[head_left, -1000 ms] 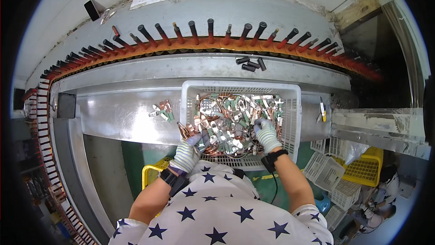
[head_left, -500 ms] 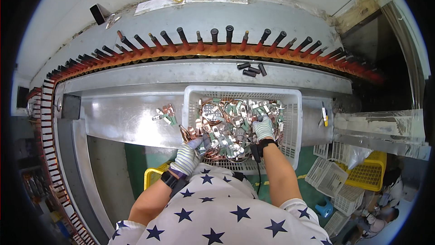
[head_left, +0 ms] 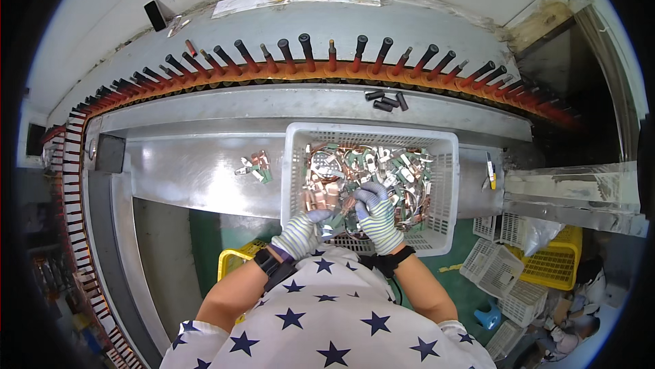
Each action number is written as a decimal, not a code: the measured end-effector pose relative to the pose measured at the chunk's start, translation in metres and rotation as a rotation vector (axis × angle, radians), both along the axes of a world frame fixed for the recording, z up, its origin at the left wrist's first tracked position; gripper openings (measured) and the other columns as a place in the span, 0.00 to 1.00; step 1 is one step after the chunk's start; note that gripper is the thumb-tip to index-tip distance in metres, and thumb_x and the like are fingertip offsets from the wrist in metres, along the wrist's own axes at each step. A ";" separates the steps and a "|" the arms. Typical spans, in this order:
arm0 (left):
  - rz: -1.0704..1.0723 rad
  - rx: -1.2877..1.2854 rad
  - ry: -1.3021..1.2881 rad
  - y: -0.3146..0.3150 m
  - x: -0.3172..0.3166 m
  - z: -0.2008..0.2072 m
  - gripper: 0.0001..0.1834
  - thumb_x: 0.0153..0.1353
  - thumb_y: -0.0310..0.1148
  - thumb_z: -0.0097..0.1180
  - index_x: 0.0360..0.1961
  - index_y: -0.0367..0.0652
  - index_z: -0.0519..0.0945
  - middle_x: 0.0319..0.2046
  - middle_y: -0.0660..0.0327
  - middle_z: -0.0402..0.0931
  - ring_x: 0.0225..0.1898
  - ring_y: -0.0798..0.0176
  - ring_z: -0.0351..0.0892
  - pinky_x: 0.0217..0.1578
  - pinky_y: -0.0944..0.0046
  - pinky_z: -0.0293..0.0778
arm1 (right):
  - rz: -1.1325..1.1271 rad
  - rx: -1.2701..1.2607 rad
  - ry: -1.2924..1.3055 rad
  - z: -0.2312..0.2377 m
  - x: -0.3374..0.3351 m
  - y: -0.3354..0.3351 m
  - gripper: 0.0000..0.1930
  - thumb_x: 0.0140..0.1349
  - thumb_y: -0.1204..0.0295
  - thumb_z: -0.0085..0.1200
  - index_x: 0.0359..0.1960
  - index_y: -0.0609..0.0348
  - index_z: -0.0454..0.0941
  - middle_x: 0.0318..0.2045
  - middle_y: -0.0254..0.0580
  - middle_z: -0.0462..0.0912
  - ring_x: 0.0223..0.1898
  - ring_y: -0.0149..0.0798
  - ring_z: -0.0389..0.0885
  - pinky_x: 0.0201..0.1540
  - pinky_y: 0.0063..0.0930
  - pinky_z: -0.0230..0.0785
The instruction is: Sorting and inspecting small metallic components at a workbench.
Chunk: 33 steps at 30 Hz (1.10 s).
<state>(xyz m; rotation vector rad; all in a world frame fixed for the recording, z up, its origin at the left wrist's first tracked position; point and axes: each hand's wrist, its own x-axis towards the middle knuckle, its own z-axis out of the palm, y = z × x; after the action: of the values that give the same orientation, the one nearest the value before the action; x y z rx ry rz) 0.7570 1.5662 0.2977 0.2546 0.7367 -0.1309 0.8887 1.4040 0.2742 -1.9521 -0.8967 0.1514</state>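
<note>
A white plastic basket [head_left: 437, 142] holds a heap of small copper strips [head_left: 406, 174] with silvery ends and green middles. Over its near left side, my left hand [head_left: 297, 234], in a striped glove, is closed around several such strips [head_left: 326, 200] that fan out past its fingers. My right hand [head_left: 379, 222], gloved alike, is beside it over the heap, with curled fingers and a coppery strip [head_left: 349, 205] at the fingertips. The palm side of both hands is hidden. A few more strips [head_left: 258, 165] lie on the metal bench left of the basket.
Beyond the metal bench [head_left: 184, 171] runs a curved orange conveyor [head_left: 327, 77] with upright black-tipped rods. Several black sleeves [head_left: 387, 101] lie on the ledge. A yellow-handled cutter [head_left: 491, 172] is on the right. Crates [head_left: 491, 266] and a blue stool [head_left: 488, 316] stand lower right, near another person [head_left: 570, 335].
My right hand has come back from the heap's right side toward my left hand, a strip now at its fingertips. My left hand keeps its strips. The conveyor rods have shifted along.
</note>
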 end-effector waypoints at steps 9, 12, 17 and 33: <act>-0.118 -0.039 -0.103 0.003 -0.014 0.015 0.25 0.64 0.25 0.57 0.62 0.41 0.68 0.51 0.55 0.78 0.49 0.56 0.82 0.55 0.49 0.78 | 0.031 0.087 -0.044 0.014 -0.019 0.011 0.14 0.57 0.79 0.56 0.46 0.55 0.79 0.50 0.50 0.76 0.49 0.52 0.78 0.53 0.40 0.73; -0.079 0.202 -0.138 -0.002 -0.013 0.022 0.26 0.63 0.21 0.54 0.63 0.40 0.68 0.52 0.54 0.78 0.51 0.56 0.80 0.54 0.52 0.78 | -0.084 0.204 0.102 0.021 -0.027 0.023 0.15 0.65 0.78 0.51 0.53 0.57 0.76 0.49 0.47 0.79 0.47 0.44 0.79 0.52 0.35 0.74; -0.045 0.306 -0.133 -0.001 -0.017 0.020 0.24 0.63 0.22 0.55 0.62 0.37 0.70 0.51 0.54 0.79 0.50 0.57 0.81 0.54 0.55 0.78 | -0.179 0.414 1.091 0.048 -0.034 0.023 0.24 0.68 0.71 0.52 0.64 0.65 0.66 0.47 0.40 0.79 0.44 0.29 0.78 0.48 0.23 0.74; -0.076 0.301 -0.134 0.005 -0.019 0.014 0.24 0.64 0.21 0.53 0.62 0.40 0.69 0.52 0.55 0.78 0.52 0.57 0.80 0.53 0.53 0.79 | -0.104 0.319 1.124 0.040 -0.038 0.029 0.26 0.66 0.71 0.55 0.64 0.66 0.67 0.50 0.45 0.80 0.47 0.31 0.79 0.50 0.24 0.74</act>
<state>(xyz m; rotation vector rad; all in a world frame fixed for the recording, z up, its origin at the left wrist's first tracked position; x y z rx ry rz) 0.7382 1.5717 0.3120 0.5731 0.6116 -0.0731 0.8506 1.4333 0.3142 -1.2819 -0.0536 0.8786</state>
